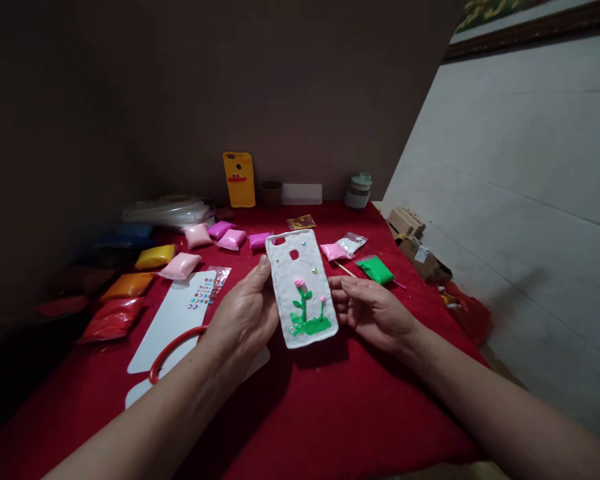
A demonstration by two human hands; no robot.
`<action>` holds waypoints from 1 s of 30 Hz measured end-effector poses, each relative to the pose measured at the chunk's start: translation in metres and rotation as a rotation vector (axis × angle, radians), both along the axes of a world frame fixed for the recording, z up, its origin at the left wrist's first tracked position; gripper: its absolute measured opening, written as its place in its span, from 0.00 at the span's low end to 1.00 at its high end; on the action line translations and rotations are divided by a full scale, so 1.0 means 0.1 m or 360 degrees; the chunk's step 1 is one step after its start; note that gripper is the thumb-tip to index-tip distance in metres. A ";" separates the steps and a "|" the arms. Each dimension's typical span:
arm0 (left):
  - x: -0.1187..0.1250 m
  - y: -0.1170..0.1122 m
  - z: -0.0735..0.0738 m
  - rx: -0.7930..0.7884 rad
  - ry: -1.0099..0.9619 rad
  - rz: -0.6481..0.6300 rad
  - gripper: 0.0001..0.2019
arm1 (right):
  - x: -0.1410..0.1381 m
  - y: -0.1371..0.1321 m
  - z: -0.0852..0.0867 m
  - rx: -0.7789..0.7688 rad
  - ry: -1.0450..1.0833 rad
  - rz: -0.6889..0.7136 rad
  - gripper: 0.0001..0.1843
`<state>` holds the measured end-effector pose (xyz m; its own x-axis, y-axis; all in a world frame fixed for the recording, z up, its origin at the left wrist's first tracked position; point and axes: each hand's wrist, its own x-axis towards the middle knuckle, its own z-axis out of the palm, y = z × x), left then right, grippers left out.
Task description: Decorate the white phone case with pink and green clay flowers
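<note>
A white phone case [287, 303] is held up over the red cloth, slightly tilted, its decorated back facing me. Pink flowers on green stems and a green grassy patch cover its lower part, and a few small gems dot the upper part. My left hand [247, 300] grips the left edge, thumb on the front and fingers behind. At the right edge my right hand [373, 310] has its fingers curled against the lower side, their tips partly hidden behind the case. A green clay packet [376, 269] and a thin stick [345, 269] lie beyond my right hand.
A red cloth [300, 420] covers the table. On the left lie coloured clay packets [125, 287], a white board [163, 330], a gem sheet [207, 291] and a red ring [173, 350]. A yellow phone case [240, 190], a brown cup [271, 194] and a lidded jar [359, 192] stand behind.
</note>
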<state>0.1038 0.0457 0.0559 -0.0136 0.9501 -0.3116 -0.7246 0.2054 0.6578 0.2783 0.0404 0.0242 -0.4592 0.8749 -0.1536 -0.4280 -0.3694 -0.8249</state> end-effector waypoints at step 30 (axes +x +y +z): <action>-0.03 -0.01 -0.19 0.0173 0.0010 -0.0088 0.13 | -0.19 -0.13 -0.12 0.0184 -0.0151 -0.0093 0.19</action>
